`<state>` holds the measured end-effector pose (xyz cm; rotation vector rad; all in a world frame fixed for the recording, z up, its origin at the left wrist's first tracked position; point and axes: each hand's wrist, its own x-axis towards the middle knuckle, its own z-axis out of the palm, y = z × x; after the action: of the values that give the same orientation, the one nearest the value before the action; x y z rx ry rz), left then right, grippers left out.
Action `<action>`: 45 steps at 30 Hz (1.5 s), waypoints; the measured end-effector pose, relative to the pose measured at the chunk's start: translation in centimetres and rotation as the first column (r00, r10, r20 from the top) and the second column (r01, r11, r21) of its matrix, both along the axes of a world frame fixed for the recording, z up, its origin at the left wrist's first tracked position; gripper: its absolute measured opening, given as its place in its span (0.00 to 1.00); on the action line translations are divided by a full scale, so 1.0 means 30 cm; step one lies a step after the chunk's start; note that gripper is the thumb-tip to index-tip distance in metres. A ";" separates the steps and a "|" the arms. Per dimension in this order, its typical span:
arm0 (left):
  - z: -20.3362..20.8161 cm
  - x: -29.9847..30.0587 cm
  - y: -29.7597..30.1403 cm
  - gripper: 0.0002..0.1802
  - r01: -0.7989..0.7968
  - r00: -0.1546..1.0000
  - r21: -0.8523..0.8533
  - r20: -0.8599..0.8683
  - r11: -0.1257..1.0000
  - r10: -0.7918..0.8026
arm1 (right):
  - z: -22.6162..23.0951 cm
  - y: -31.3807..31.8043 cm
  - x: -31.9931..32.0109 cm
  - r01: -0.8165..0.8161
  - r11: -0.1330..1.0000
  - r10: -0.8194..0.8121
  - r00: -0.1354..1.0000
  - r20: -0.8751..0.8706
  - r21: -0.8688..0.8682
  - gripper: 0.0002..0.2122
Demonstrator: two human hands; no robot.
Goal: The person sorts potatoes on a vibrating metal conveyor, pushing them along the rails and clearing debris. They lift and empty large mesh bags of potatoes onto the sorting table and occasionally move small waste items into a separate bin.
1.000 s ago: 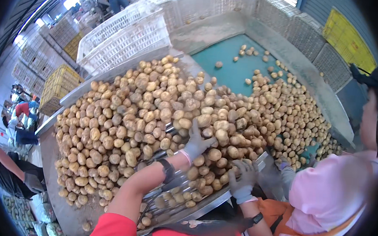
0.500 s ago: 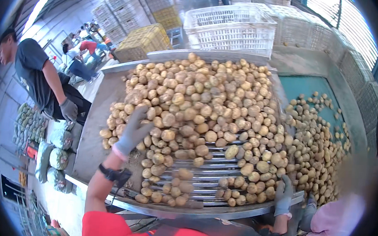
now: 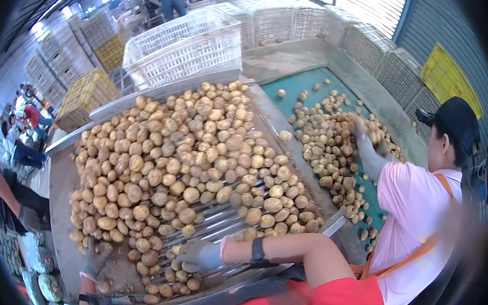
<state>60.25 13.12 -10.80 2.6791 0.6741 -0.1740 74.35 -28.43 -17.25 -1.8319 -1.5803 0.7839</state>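
Note:
Potatoes lie heaped across a sorting table with metal rollers. My left hand, in a grey glove, is at the near left corner of the heap, fingers apart against the nearest potatoes. My right hand, also gloved, reaches leftward across the front of the rollers. Its fingers are stretched out beside a small cluster of potatoes, and no potato shows in its grip. The fingertips of both hands are partly hidden or blurred.
At the right a co-worker in a pink shirt handles potatoes on a green surface. White crates and a yellow crate stand behind the table. Another person's arm is at the left, near filled sacks.
The view has turned to the right. My right hand has left the right front edge and crossed left over the rollers. My left hand has come down nearer the front edge.

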 end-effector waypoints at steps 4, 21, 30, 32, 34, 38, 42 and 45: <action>-0.050 0.100 -0.112 0.73 0.015 0.989 0.104 -0.148 0.994 0.000 | -0.035 -0.030 -0.003 -0.002 0.997 -0.001 0.999 0.043 0.073 0.22; -0.194 0.290 -0.754 0.79 0.137 0.982 -0.466 0.177 0.874 -0.059 | -0.171 -0.148 0.216 0.105 0.989 -0.116 0.987 -0.114 -0.100 0.27; -0.311 0.702 -1.116 0.68 0.161 0.984 -0.138 0.099 0.977 -0.149 | -0.263 -0.293 0.339 0.354 0.925 -0.380 0.876 -0.297 -0.141 0.25; -0.301 0.730 -1.144 0.67 0.131 0.990 -0.175 0.071 0.976 -0.120 | -0.250 -0.297 0.342 0.384 0.912 -0.410 0.874 -0.262 -0.148 0.25; -0.289 0.739 -1.147 0.66 0.124 0.992 -0.165 0.057 0.978 -0.116 | -0.211 -0.303 0.348 0.433 0.889 -0.458 0.835 -0.305 -0.148 0.24; -0.288 0.737 -1.134 0.64 0.160 0.987 -0.118 0.002 0.980 -0.161 | -0.123 -0.398 0.435 0.344 0.936 -0.342 0.852 -0.395 -0.070 0.21; -0.299 0.735 -1.132 0.64 0.159 0.987 -0.090 -0.003 0.983 -0.160 | -0.148 -0.667 0.586 0.564 0.823 -0.538 0.736 -0.411 -0.069 0.19; -0.300 0.736 -1.131 0.65 0.155 0.987 -0.115 -0.011 0.981 -0.157 | -0.287 -0.942 0.691 0.942 0.310 -0.936 0.326 -0.128 0.132 0.17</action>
<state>82.32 -20.82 -19.81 2.6222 0.4448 -0.2724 95.08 -56.69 -25.86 -2.1236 -0.2536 0.0554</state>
